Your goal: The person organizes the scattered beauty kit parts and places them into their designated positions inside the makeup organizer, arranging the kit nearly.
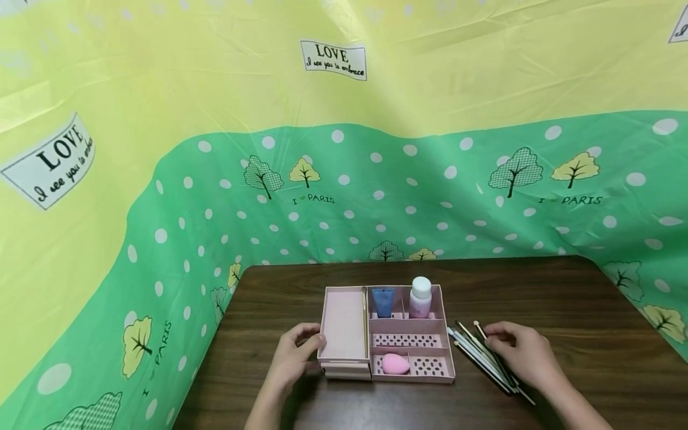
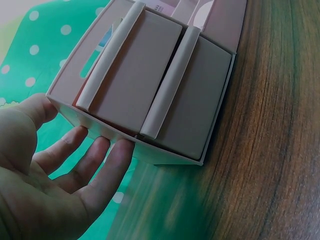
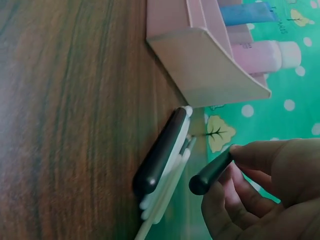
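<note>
A pink desk organizer [image 1: 344, 322] stands mid-table, with a raised block and drawers [image 2: 130, 70] on its left side. My left hand [image 1: 294, 351] touches the organizer's left side with its fingertips, the fingers fairly straight in the left wrist view. Between thumb and fingers, my right hand [image 1: 524, 352] pinches a black-handled makeup brush [image 3: 212, 172]. Beside the organizer's right side lies a loose pile of makeup brushes [image 1: 478, 352], with dark and pale handles. In the right wrist view, the held brush is apart from the thick black-handled brush [image 3: 160, 155] in that pile.
Inside the organizer are a blue tube [image 1: 383, 303], a white-capped pink bottle [image 1: 420, 298] and a pink makeup sponge [image 1: 395, 364]. A slim gold-coloured stick [image 1: 365, 322] stands in the narrow middle slot. Patterned green and yellow cloth [image 1: 376, 197] hangs behind the dark wooden table [image 1: 269, 298].
</note>
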Motion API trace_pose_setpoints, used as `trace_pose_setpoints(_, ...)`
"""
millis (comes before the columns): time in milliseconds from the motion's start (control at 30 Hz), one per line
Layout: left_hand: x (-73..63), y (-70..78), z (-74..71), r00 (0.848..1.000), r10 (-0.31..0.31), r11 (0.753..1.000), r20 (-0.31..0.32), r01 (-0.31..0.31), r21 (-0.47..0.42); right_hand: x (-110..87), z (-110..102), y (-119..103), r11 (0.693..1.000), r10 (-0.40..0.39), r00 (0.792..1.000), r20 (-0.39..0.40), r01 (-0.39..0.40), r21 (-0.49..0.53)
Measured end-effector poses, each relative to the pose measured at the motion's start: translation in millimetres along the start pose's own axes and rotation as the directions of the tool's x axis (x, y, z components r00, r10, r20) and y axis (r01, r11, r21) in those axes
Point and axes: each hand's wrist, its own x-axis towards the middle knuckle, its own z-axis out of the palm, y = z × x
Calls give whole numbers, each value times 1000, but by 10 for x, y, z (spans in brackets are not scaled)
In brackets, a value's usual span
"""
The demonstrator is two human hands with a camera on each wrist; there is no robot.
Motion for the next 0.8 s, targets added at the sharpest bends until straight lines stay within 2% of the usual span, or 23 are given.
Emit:
trace_pose_setpoints(400, -11, 36, 3, 1000, -13, 1000, 20, 13, -13, 4, -28, -228, 997, -25, 1000, -8, 25, 67)
trace_pose_setpoints(800, -13, 35, -3, 1000, -10, 1000, 23, 10, -21, -6, 16, -481, 976, -8, 1000, 29, 1, 218)
